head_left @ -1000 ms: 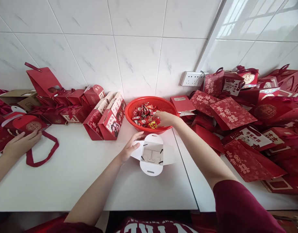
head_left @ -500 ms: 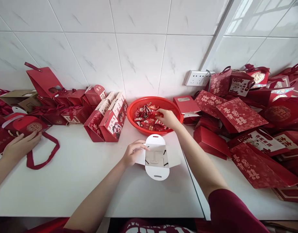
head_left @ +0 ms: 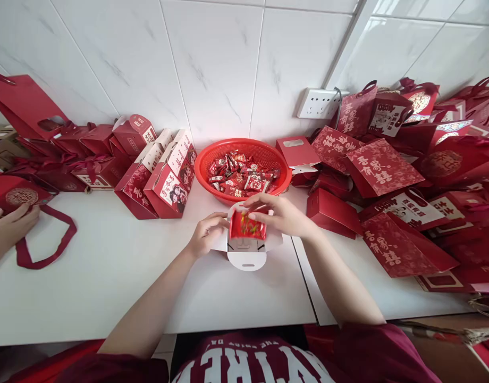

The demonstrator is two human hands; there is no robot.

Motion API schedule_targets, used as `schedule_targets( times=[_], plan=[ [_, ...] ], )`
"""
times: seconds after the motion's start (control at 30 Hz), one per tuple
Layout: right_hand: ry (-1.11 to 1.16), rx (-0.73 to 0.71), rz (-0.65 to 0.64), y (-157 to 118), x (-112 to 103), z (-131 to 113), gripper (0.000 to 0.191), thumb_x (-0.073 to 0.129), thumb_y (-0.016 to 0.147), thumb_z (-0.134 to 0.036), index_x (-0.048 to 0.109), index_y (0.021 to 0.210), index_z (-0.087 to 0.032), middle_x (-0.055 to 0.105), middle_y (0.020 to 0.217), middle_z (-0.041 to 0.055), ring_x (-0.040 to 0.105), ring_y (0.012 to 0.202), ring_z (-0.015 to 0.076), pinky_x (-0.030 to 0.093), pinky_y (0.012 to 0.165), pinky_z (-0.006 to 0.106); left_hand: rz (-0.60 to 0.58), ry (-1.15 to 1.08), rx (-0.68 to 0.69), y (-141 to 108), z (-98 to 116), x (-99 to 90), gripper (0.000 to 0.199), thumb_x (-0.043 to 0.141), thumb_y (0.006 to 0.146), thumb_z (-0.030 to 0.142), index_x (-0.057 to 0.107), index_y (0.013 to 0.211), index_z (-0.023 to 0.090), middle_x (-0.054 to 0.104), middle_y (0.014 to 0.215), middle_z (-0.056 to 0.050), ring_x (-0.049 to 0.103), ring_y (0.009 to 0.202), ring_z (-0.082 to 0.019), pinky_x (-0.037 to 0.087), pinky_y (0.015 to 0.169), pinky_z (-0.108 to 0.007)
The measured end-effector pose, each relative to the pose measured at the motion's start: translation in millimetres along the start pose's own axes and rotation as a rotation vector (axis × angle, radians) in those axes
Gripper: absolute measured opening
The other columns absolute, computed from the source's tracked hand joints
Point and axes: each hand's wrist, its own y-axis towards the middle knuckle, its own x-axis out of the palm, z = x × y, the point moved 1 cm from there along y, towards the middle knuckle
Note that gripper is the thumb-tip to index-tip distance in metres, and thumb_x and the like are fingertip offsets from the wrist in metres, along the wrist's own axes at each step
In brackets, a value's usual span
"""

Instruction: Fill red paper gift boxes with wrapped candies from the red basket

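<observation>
An opened box [head_left: 246,259], white inside, stands in front of me with its flaps spread. My left hand [head_left: 208,234] grips the box's left side flap. Over the box opening, my right hand [head_left: 276,214] holds a shiny red candy packet [head_left: 246,225] with gold markings; the packet hides part of the box interior. Just behind the box sits a red plastic basket [head_left: 283,183] with many red-wrapped candies [head_left: 238,175] in it.
Red gift boxes [head_left: 168,183] line the wall at left, and a large pile of red boxes [head_left: 384,170] covers the right side. Another person's hand [head_left: 13,229] touches a round-labelled box with a ribbon [head_left: 47,263] at far left. A power strip [head_left: 318,103] is on the wall.
My right hand has come out of the basket and moved toward me over the box with a red packet. The head view has shifted. My left hand stays at the box.
</observation>
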Motion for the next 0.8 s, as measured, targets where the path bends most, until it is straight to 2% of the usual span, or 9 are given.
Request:
schedule_targets(
  times=[0.13, 0.27, 0.3, 0.47, 0.6, 0.63, 0.7, 0.73, 0.8],
  plan=[
    [-0.142, 0.006, 0.085, 2, -3, 7, 0.022, 0.061, 0.092, -0.034, 0.067, 0.110, -0.023, 0.070, 0.113, 0.0054, 0.065, 0.106, 0.0224, 0.051, 0.096, 0.041, 0.002, 0.034, -0.005, -1, 1, 0.5, 0.023, 0.052, 0.090, 0.029, 0.071, 0.086, 0.017, 0.062, 0.109, -0.009, 0.060, 0.100, -0.023, 0.044, 0.090, -0.034],
    [-0.133, -0.030, 0.136, 7, -10, -6, 0.016, 0.057, 0.095, -0.030, 0.067, 0.103, -0.021, 0.072, 0.104, 0.0044, 0.067, 0.096, 0.0190, 0.053, 0.087, 0.034, 0.009, 0.056, 0.038, -2, 5, 1.6, 0.024, 0.050, 0.091, 0.028, 0.070, 0.084, 0.017, 0.061, 0.106, -0.009, 0.059, 0.099, -0.023, 0.043, 0.089, -0.033],
    [-0.150, -0.035, 0.109, 8, -8, -11, 0.014, 0.056, 0.094, -0.027, 0.068, 0.100, -0.021, 0.072, 0.101, 0.0038, 0.067, 0.093, 0.0180, 0.053, 0.083, 0.031, 0.018, 0.066, 0.049, -2, 5, 1.8, 0.024, 0.050, 0.092, 0.028, 0.070, 0.084, 0.017, 0.061, 0.106, -0.008, 0.059, 0.099, -0.022, 0.043, 0.089, -0.033],
    [-0.329, -0.040, -0.218, 23, 0, -31, 0.016, 0.055, 0.091, -0.015, 0.070, 0.090, -0.020, 0.074, 0.087, 0.0007, 0.066, 0.078, 0.0145, 0.047, 0.071, 0.025, 0.053, 0.097, 0.058, -4, 8, 1.2, 0.025, 0.049, 0.093, 0.028, 0.070, 0.083, 0.017, 0.060, 0.104, -0.008, 0.059, 0.097, -0.022, 0.044, 0.087, -0.032],
    [-0.583, 0.060, -0.102, 69, -22, -23, 0.023, 0.049, 0.093, -0.016, 0.072, 0.095, -0.018, 0.075, 0.095, 0.0056, 0.067, 0.087, 0.0193, 0.045, 0.076, 0.028, 0.051, 0.106, 0.041, -5, 7, -0.6, 0.025, 0.048, 0.092, 0.026, 0.069, 0.082, 0.017, 0.059, 0.102, -0.008, 0.059, 0.095, -0.021, 0.043, 0.089, -0.032],
    [-0.657, 0.108, -0.156, 83, -25, -18, 0.025, 0.047, 0.094, -0.015, 0.072, 0.096, -0.018, 0.075, 0.098, 0.0070, 0.067, 0.089, 0.0207, 0.045, 0.077, 0.029, 0.053, 0.111, 0.034, -6, 7, -1.0, 0.024, 0.048, 0.091, 0.025, 0.069, 0.081, 0.017, 0.059, 0.102, -0.008, 0.059, 0.095, -0.021, 0.042, 0.089, -0.032],
    [-0.767, 0.209, -0.453, 108, -21, -4, 0.026, 0.047, 0.093, -0.017, 0.073, 0.096, -0.018, 0.075, 0.100, 0.0086, 0.067, 0.090, 0.0228, 0.045, 0.075, 0.030, 0.053, 0.120, 0.019, -6, 7, -1.8, 0.023, 0.048, 0.091, 0.024, 0.068, 0.081, 0.017, 0.059, 0.103, -0.008, 0.059, 0.096, -0.021, 0.042, 0.089, -0.031],
    [-0.779, 0.232, -0.587, 118, -14, 3, 0.024, 0.051, 0.091, -0.019, 0.075, 0.091, -0.017, 0.076, 0.096, 0.0085, 0.068, 0.086, 0.0229, 0.046, 0.073, 0.029, 0.050, 0.125, 0.013, -7, 7, -2.1, 0.023, 0.048, 0.091, 0.023, 0.068, 0.082, 0.017, 0.059, 0.104, -0.008, 0.059, 0.097, -0.021, 0.042, 0.090, -0.031],
    [-0.795, 0.244, -0.733, 133, 2, 15, 0.018, 0.057, 0.087, -0.017, 0.076, 0.086, -0.017, 0.076, 0.092, 0.0080, 0.069, 0.082, 0.0224, 0.047, 0.071, 0.029, 0.041, 0.133, 0.003, -7, 9, -2.8, 0.024, 0.046, 0.091, 0.022, 0.068, 0.083, 0.017, 0.059, 0.105, -0.007, 0.059, 0.097, -0.020, 0.042, 0.090, -0.031]
  ],
)
